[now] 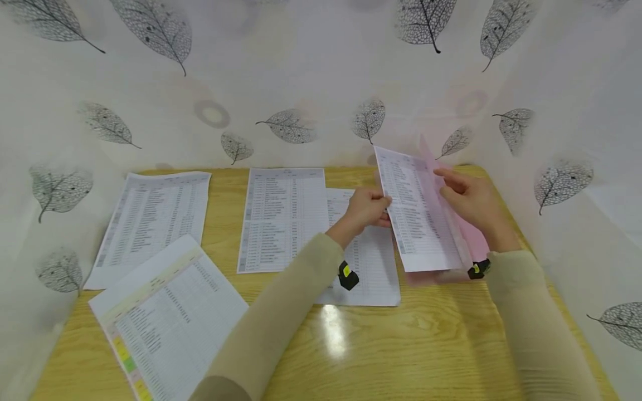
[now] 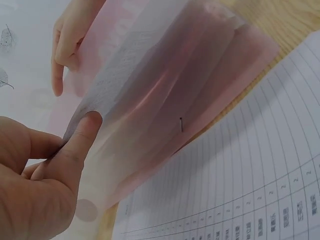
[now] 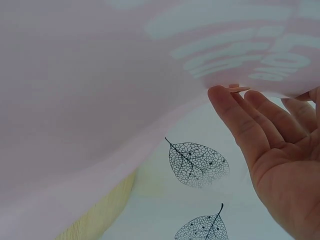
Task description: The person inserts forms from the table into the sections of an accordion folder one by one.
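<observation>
My left hand (image 1: 365, 210) pinches the left edge of a printed list sheet (image 1: 418, 217), which is raised and tilted at the right of the table. In the left wrist view, the thumb (image 2: 85, 132) lies on one face of the paper. A pink folder (image 1: 473, 239) stands open behind and to the right of the sheet. My right hand (image 1: 473, 200) holds the edge of its cover between thumb and fingers. White lettering shows on the cover (image 3: 235, 55) in the right wrist view. Inside the folder, part of the sheet's lower edge is hard to make out.
Two printed sheets lie mid-table: one (image 1: 283, 223) partly over another (image 1: 366, 273), which the left arm crosses. At the left lie a further list (image 1: 155, 217) and a sheet with coloured cells (image 1: 170, 323). A leaf-patterned curtain (image 1: 301, 67) surrounds the wooden table (image 1: 401, 351).
</observation>
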### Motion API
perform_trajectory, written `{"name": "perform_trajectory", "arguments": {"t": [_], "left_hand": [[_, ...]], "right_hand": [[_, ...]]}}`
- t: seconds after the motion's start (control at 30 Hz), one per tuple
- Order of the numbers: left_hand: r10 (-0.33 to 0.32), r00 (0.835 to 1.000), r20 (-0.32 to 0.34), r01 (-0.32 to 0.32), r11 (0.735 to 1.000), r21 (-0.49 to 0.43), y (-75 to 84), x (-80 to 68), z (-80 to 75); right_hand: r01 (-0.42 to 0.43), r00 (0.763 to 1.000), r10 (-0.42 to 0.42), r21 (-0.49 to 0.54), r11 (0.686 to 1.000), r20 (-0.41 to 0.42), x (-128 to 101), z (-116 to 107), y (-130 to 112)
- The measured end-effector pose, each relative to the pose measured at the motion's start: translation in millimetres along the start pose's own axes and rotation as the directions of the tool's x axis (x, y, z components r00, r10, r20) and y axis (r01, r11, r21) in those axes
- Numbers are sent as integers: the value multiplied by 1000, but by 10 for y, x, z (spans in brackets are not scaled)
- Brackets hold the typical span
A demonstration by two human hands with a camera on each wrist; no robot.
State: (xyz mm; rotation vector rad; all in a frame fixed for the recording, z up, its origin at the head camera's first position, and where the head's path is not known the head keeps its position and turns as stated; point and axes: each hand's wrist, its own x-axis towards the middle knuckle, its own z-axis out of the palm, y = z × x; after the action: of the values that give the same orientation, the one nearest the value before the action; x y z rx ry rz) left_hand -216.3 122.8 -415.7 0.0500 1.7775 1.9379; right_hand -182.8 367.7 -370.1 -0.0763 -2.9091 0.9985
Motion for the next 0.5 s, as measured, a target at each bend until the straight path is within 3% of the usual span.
{"name": "perform_trajectory", "arguments": {"t": [0.17, 0.5], "left_hand": [[7, 1000, -10, -7, 1000, 3, -56, 54, 89], [3, 999, -39, -3, 1000, -8, -59, 126, 261]], "right_hand": [[-4, 1000, 4, -34, 999, 0, -12, 5, 18], [7, 1000, -7, 10, 1000, -1, 22, 16, 47]]}}
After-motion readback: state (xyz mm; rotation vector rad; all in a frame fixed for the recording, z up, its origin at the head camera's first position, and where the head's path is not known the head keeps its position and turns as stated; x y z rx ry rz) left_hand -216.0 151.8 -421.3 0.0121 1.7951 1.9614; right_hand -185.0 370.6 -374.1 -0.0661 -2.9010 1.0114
